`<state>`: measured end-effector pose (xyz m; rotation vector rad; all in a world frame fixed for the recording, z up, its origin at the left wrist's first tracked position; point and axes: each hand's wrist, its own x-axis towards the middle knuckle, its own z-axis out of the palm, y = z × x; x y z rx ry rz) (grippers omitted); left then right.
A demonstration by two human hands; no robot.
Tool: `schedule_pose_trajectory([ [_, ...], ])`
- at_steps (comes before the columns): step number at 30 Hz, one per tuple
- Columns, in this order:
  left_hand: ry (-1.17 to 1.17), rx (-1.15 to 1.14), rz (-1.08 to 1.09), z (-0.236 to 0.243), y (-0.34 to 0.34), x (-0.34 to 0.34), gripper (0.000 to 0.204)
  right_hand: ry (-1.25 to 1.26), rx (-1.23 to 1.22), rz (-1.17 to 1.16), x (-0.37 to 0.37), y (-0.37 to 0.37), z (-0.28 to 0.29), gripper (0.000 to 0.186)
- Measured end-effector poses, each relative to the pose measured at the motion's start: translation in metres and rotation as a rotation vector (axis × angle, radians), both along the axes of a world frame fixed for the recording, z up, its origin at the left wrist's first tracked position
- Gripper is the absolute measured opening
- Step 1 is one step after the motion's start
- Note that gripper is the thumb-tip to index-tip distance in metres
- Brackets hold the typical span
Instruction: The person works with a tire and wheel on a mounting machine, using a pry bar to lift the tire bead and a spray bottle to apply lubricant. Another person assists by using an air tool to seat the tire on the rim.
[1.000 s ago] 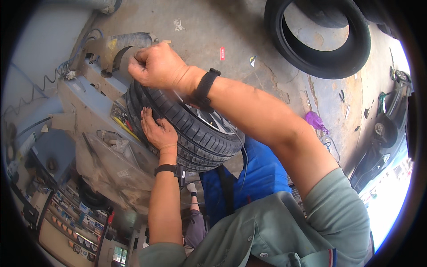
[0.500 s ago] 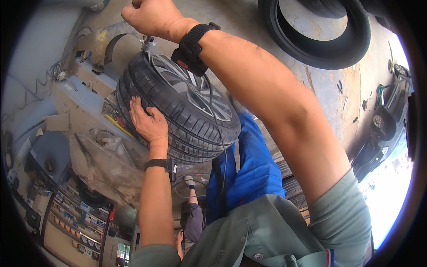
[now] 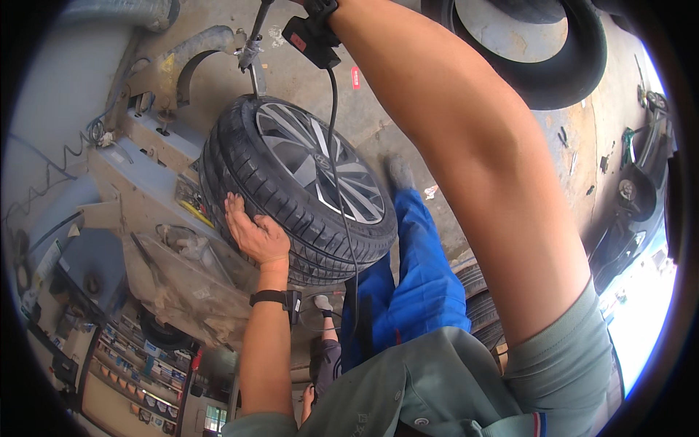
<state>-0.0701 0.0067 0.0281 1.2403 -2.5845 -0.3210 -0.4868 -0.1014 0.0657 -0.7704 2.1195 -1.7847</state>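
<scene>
A: Where is the wheel (image 3: 300, 186) sitting?

B: Beside the grey machine (image 3: 135, 164), leaning with its spoked face turning up and to the right. In view, the long line of that face is running from upper left to lower right. The tread is facing the left hand (image 3: 256, 234).

A: And the hands?

B: The left is the nearer one, touching. Its palm is lying on the tread, fingers spreading loosely, gripping nothing. From there the wheel is lying just beyond and to the right.

A: Right hand?

B: Passing out of view above the upper edge; cannot tell whether it is closing on anything. The right forearm (image 3: 437, 95) is reaching up past the wheel's right side, apart from it.

A: Anything at the far edge?

B: A metal bar (image 3: 250, 54), coming down from the upper edge. Its flat end is meeting the tyre near the rim, at the wheel's upper-left end, well apart from the left hand. A dark cable (image 3: 333, 109) is hanging from the right wrist unit (image 3: 309, 44) and crossing the spokes. A loose tyre (image 3: 582, 86) is lying farther off, upper right.
</scene>
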Motion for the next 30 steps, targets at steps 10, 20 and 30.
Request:
schedule_pose_trajectory([
  [10,-0.011,0.008,0.009,0.003,-0.014,-0.006,0.049,-0.340,0.092,-0.260,-0.091,0.061,-0.137,0.037],
  [20,-0.032,0.059,0.021,0.007,-0.026,-0.042,0.049,-0.106,0.122,-0.223,-0.209,-0.025,-0.106,0.034],
  [30,-0.126,-0.040,0.035,0.022,0.051,-0.034,0.048,-0.415,-0.040,0.042,-0.182,0.012,-0.114,0.039],
])
